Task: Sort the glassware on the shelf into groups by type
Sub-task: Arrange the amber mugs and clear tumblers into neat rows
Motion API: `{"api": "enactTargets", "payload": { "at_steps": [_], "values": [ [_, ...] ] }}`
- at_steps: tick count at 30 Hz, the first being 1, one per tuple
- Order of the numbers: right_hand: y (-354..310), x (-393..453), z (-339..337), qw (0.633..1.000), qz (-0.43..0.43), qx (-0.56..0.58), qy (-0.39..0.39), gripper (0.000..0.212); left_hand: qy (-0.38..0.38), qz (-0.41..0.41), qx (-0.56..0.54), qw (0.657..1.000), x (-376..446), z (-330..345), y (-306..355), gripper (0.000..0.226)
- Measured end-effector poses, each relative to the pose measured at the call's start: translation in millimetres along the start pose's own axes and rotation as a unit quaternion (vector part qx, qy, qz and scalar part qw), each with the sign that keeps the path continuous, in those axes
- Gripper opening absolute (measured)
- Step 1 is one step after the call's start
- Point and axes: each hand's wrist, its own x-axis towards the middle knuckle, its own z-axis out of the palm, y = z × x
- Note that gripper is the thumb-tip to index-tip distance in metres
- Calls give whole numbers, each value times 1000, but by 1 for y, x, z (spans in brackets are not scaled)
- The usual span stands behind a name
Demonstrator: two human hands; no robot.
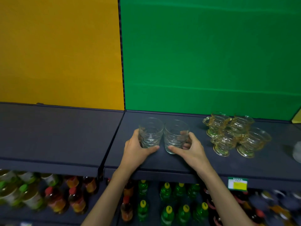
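Note:
Two clear patterned tumblers stand side by side on the dark shelf (65,141), near its middle. My left hand (136,152) grips the left tumbler (150,132), thumb across its front and fingers behind it. My right hand (190,150) grips the right tumbler (175,136) the same way, its fingers showing through the glass. To the right stands a tight cluster of several amber glass cups with handles (234,134), apart from both hands.
A pale translucent object (297,151) sits at the shelf's right edge. Behind the shelf are a yellow panel (60,51) and a green panel (210,54). The lower shelf holds bottles with green, yellow and red caps (167,201). A price tag (237,184) hangs on the front lip.

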Motion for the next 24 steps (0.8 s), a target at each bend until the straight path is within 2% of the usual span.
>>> {"api": "enactTargets", "payload": {
  "at_steps": [5, 8, 11, 16, 20, 24],
  "values": [
    [9, -14, -13, 999, 14, 24, -18, 58, 5, 31, 93, 995, -18, 7, -3, 69],
    [13, -15, -15, 999, 15, 18, -25, 69, 13, 29, 129, 991, -24, 6, -1, 68],
    [15, -15, -15, 1000, 3, 3, -24, 72, 28, 28, 142, 989, -27, 6, -1, 67],
    [15, -18, -15, 999, -17, -25, -16, 57, 35, 12, 167, 985, -29, 6, 6, 69],
    [15, -19, -12, 999, -24, -45, -3, 65, 21, 2, 193, 981, -33, 4, 10, 77],
    [12, -19, -17, 998, -16, -58, -17, 72, 16, 30, 277, 960, -39, 4, 10, 73]
  ]
}}
